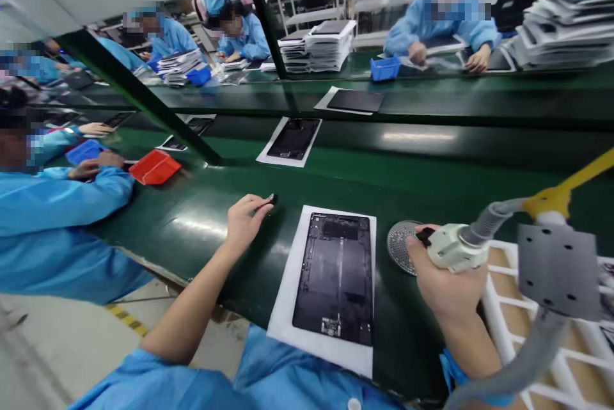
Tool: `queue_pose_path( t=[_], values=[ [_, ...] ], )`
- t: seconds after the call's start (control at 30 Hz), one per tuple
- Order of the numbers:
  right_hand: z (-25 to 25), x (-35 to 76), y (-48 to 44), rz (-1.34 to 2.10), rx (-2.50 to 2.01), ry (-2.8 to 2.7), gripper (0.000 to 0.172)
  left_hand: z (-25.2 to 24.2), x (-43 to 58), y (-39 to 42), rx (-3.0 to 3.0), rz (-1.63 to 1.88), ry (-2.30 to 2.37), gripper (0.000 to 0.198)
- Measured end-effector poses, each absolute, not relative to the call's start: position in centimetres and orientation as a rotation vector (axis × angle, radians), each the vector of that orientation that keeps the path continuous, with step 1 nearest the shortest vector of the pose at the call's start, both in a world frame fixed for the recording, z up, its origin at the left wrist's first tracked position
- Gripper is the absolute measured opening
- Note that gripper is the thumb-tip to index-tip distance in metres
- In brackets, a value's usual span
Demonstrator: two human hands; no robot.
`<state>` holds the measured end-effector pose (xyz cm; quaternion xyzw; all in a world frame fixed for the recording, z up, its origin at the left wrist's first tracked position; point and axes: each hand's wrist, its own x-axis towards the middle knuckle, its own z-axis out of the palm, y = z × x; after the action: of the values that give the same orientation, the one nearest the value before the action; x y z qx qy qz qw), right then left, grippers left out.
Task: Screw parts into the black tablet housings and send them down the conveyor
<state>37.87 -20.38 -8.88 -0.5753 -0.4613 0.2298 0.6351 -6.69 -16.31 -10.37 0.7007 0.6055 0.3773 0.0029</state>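
My left hand (245, 223) is raised over the green bench, thumb and fingers pinching a small dark part (273, 199) whose kind is too small to tell. A pale electric screwdriver (453, 248) with a grey cable is gripped in my right hand (448, 288), over a round perforated metal screw plate (401, 247). The tool's tip is hidden. Between my hands lies an open black tablet housing (330, 275) on a white sheet (288, 307). A small circuit board (330, 325) shows at the housing's near end.
A grey bracket (559, 269) with a thick hose and yellow strap hangs at right, above a white divided tray (508, 301). More housings (294, 139) lie along the line. A red bin (154, 167) stands at left beside a co-worker (62, 205). Other people sit opposite.
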Motion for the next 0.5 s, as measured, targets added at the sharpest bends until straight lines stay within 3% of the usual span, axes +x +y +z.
queue_pose_path(
  t=[0.27, 0.4, 0.5],
  values=[
    [-8.9, 37.9, -20.7, 0.510, -1.342, -1.130, 0.024, -8.7, -6.4, -17.6, 2.508, 0.963, 1.818, 0.029],
    [-9.3, 38.0, -20.9, 0.545, -1.308, -1.160, 0.021, -7.2, -1.6, -18.0, 2.112, 1.219, 1.804, 0.021],
    [-8.9, 37.8, -20.8, 0.559, -1.298, -1.123, 0.022, -7.1, 4.6, -16.7, 1.687, 1.087, 1.545, 0.027]
  ],
)
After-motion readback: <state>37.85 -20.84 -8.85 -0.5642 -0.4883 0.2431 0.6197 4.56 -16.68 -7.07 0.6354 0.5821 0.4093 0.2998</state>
